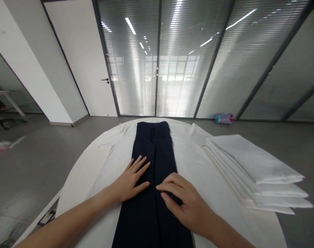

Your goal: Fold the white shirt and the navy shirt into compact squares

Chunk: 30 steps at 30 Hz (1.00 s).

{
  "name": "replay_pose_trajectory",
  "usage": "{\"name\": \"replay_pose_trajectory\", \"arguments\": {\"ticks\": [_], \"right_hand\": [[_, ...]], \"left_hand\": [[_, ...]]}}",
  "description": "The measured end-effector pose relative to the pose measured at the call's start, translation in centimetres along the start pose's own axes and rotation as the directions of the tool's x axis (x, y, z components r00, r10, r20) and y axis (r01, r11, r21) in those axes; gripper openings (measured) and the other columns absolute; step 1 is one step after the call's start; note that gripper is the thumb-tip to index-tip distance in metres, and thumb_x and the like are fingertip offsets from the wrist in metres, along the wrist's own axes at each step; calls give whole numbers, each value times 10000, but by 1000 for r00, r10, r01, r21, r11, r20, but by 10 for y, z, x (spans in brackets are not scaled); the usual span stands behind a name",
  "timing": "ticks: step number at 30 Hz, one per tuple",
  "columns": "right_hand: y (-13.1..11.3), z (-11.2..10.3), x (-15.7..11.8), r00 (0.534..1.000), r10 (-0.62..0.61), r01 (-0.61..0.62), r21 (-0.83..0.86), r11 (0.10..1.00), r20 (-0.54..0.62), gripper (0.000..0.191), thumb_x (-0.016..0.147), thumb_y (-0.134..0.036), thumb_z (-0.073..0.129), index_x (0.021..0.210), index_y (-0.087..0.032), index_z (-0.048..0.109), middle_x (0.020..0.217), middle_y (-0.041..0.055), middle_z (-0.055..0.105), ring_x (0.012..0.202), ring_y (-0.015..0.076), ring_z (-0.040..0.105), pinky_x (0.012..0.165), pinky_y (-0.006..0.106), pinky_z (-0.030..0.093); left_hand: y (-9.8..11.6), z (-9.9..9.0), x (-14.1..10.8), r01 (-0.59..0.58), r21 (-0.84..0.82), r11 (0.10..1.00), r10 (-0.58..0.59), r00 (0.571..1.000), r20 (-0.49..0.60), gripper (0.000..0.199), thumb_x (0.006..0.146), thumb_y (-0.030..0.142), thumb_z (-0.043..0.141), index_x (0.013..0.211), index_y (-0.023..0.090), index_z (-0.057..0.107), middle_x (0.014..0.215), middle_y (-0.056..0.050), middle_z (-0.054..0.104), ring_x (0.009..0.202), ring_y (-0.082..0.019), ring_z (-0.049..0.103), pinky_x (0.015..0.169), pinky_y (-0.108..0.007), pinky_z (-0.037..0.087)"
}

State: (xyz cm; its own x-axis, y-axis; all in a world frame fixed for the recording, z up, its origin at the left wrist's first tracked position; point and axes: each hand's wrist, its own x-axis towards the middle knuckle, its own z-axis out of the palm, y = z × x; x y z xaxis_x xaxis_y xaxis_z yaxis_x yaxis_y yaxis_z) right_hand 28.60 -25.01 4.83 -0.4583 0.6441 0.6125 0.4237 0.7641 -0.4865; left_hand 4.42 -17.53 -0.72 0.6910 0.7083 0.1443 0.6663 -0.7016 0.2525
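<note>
A pair of dark navy trousers [145, 220] lies lengthwise down the middle, waistband at the far end, on top of a white T-shirt [188, 148] spread flat. My left hand [131, 181] rests palm down on the left trouser leg, fingers spread. Over the right leg, beside the line between the legs, my right hand [185, 199] is loosely curled. A small gap shows between its thumb and index finger, and I see no cloth lifted in it. The trousers' lower end runs out of view at the bottom.
Under the clothes is a round white table [76, 179]. A stack of folded white cloth [257, 165] lies at its right edge, corners overhanging. A blue and red item [224, 119] is on the floor by the glass partition. A white door [79, 51] stands back left.
</note>
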Motion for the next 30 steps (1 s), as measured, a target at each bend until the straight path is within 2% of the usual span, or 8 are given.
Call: {"name": "replay_pose_trajectory", "arguments": {"ticks": [3, 8, 12, 15, 19, 23, 26, 30], "right_hand": [[-1, -2, 0, 1000, -3, 3, 5, 1000, 19, 174, 939, -121, 529, 1029, -181, 665, 914, 61, 644, 844, 174, 596, 760, 314, 510], [-2, -2, -1, 998, -20, 19, 15, 1000, 67, 198, 941, -128, 535, 1072, -187, 671, 933, 63, 643, 862, 178, 587, 769, 315, 505], [-4, -2, -1, 997, -35, 31, 52, 998, 66, 201, 930, -118, 550, 1073, -188, 673, 936, 61, 651, 875, 179, 585, 786, 315, 500], [-5, -3, -1, 997, -34, 28, 73, 997, 76, 206, 917, -98, 555, 1058, -191, 673, 962, 60, 664, 909, 183, 583, 827, 326, 496], [-3, -4, 0, 995, -15, 8, 69, 998, 102, 192, 917, -96, 547, 1027, -184, 678, 953, 59, 661, 905, 185, 573, 841, 337, 490], [-2, -4, -1, 992, -13, 4, 76, 997, 122, 183, 928, -112, 542, 1025, -181, 680, 950, 62, 656, 907, 187, 571, 828, 335, 486], [-2, -4, -1, 992, -6, -4, 70, 998, 128, 166, 942, -133, 541, 1010, -172, 687, 940, 64, 650, 888, 185, 573, 807, 330, 483], [2, -1, 0, 992, 9, -14, 41, 999, 129, 170, 948, -143, 543, 1012, -159, 700, 929, 68, 648, 855, 180, 578, 784, 326, 482]], "left_hand": [[-8, 13, 4, -6, 68, 998, 1, 997, 77, 695, 1003, 574, 384, 1593, 260, 197, 1652, -102, 186, 1529, -307, 124, 1217, -601, 133], [3, 14, 0, 2, 98, 995, -10, 997, 77, 701, 1003, 588, 363, 1597, 262, 181, 1652, -102, 175, 1527, -329, 108, 1210, -619, 124], [26, 6, -8, -128, 36, 991, 125, 989, 78, 794, 976, 605, 429, 1608, 273, 80, 1658, -90, 152, 1526, -361, 71, 1193, -670, 82], [43, 3, -11, -246, -31, 969, 248, 958, 142, 855, 948, 634, 470, 1608, 281, 56, 1661, -94, 132, 1523, -376, 68, 1188, -681, 85], [51, 3, -10, -258, -69, 964, 267, 941, 210, 871, 933, 633, 501, 1608, 272, 87, 1654, -115, 162, 1515, -398, 93, 1175, -696, 122], [55, -6, -10, -297, -86, 951, 307, 935, 176, 831, 932, 592, 538, 1600, 258, 172, 1639, -119, 230, 1509, -404, 133, 1171, -703, 107], [67, -17, -14, -400, -141, 906, 419, 893, 161, 799, 921, 589, 558, 1582, 255, 257, 1606, -107, 328, 1498, -362, 232, 1207, -637, 93], [81, -17, -19, -533, -202, 822, 567, 800, 197, 708, 947, 409, 556, 1579, 260, 275, 1604, -94, 340, 1478, -339, 296, 1208, -563, 214]]}}
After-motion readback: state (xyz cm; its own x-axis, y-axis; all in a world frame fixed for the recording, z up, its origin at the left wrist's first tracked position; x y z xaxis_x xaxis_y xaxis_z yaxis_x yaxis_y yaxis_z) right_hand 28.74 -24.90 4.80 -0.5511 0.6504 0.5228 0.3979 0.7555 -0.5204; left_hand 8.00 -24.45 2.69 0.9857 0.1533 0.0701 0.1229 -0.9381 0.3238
